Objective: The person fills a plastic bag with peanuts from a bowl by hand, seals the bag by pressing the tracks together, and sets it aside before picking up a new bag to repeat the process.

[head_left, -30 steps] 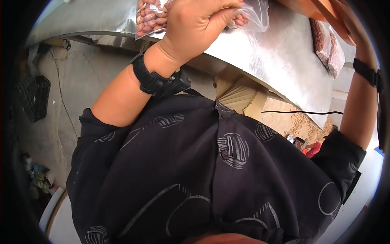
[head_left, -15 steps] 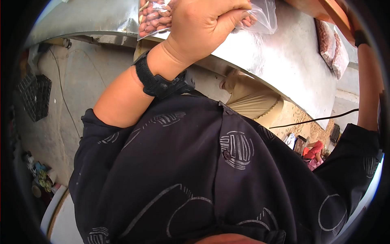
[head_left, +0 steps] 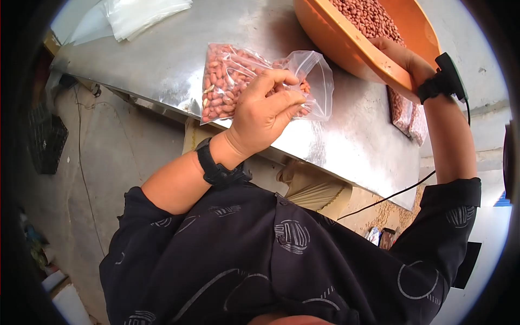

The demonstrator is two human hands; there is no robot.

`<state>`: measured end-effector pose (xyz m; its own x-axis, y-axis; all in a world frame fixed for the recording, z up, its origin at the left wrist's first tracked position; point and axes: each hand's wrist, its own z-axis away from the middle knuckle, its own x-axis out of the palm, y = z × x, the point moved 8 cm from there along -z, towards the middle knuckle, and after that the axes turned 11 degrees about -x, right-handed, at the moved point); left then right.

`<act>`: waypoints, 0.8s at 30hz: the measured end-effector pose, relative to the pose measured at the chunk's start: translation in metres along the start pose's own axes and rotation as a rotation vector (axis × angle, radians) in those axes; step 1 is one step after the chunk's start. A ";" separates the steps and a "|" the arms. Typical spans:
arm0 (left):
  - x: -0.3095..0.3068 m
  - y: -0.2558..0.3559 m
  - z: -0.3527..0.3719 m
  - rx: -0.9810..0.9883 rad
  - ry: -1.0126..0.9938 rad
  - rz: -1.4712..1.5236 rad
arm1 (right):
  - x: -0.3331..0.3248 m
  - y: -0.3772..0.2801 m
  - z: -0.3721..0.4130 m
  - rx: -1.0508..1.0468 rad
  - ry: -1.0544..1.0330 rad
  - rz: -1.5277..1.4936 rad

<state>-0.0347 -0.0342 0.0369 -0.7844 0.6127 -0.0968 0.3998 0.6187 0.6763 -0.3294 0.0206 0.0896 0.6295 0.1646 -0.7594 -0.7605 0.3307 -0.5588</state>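
Resting the left hand (head_left: 262, 111), still half-curled, near the mouth of the peanut bag (head_left: 235, 76) on the tabletop (head_left: 162, 65); cannot tell whether pinching. Hooking the right hand (head_left: 403, 58), barely seen before, over the rim of the orange basin (head_left: 330, 46), now showing loose peanuts (head_left: 371, 19).

At 1 o'clock the top edge crops the orange basin (head_left: 326, 44); at 11, the plastic sheets (head_left: 145, 17). The left hand (head_left: 268, 105) covers part of the nut bag (head_left: 218, 81). Clutter (head_left: 37, 252) at 8 o'clock is too dim to name.
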 end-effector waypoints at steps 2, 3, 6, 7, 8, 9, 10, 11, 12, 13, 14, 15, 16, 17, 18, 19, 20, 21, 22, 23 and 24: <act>-0.001 0.003 -0.002 -0.004 -0.018 0.002 | -0.026 0.005 -0.004 -0.143 0.107 0.264; -0.002 0.004 -0.003 -0.007 -0.037 -0.007 | -0.033 -0.003 -0.001 -0.159 0.182 0.342; -0.003 0.010 -0.002 0.002 -0.053 -0.026 | -0.058 -0.023 0.019 -0.085 0.388 0.618; -0.003 0.013 -0.003 0.009 -0.051 -0.032 | -0.065 -0.033 0.026 -0.102 0.456 0.662; -0.003 0.014 -0.003 0.012 -0.049 -0.037 | -0.069 -0.039 0.033 -0.119 0.526 0.706; -0.002 0.013 -0.002 0.015 -0.048 -0.041 | -0.072 -0.050 0.045 -0.264 0.710 0.524; -0.002 0.014 -0.002 0.017 -0.047 -0.046 | -0.068 -0.060 0.052 -0.293 0.733 0.338; -0.001 0.015 -0.002 0.015 -0.048 -0.042 | -0.067 -0.073 0.062 -0.317 0.750 0.152; 0.000 0.016 -0.002 0.012 -0.050 -0.039 | -0.061 -0.087 0.070 -0.340 0.763 -0.035; 0.002 0.018 -0.003 0.010 -0.052 -0.034 | -0.043 -0.108 0.076 -0.381 0.701 -0.011; 0.002 0.018 -0.004 0.005 -0.052 -0.038 | -0.021 -0.131 0.079 -0.422 0.638 0.014; 0.003 0.019 -0.004 -0.001 -0.054 -0.042 | -0.002 -0.148 0.079 -0.461 0.576 0.038; 0.004 0.020 -0.003 -0.007 -0.056 -0.044 | 0.020 -0.156 0.072 -0.528 0.383 -0.144; 0.004 0.024 -0.004 -0.012 -0.056 -0.037 | 0.036 -0.160 0.072 -0.455 0.339 -0.093; 0.003 0.031 -0.005 -0.017 -0.055 -0.030 | 0.051 -0.166 0.073 -0.382 0.294 -0.043; 0.002 0.034 -0.006 -0.022 -0.053 -0.025 | 0.064 -0.168 0.068 -0.383 0.241 -0.011; 0.001 0.036 -0.007 -0.009 -0.047 -0.022 | 0.077 -0.170 0.062 -0.385 0.187 0.021; 0.002 0.037 -0.006 0.004 -0.041 -0.021 | 0.090 -0.166 0.056 -0.290 0.151 -0.035; 0.001 0.038 -0.006 0.016 -0.035 -0.021 | 0.097 -0.157 0.048 -0.234 0.136 -0.036; 0.000 0.038 -0.006 0.025 -0.030 -0.025 | 0.101 -0.149 0.040 -0.213 0.151 -0.061; -0.001 0.039 -0.006 0.034 -0.027 -0.028 | 0.105 -0.142 0.032 -0.192 0.166 -0.086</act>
<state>-0.0212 -0.0141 0.0681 -0.7825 0.6078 -0.1352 0.3943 0.6517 0.6479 -0.1502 0.0205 0.1003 0.6704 -0.0165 -0.7418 -0.7316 0.1517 -0.6646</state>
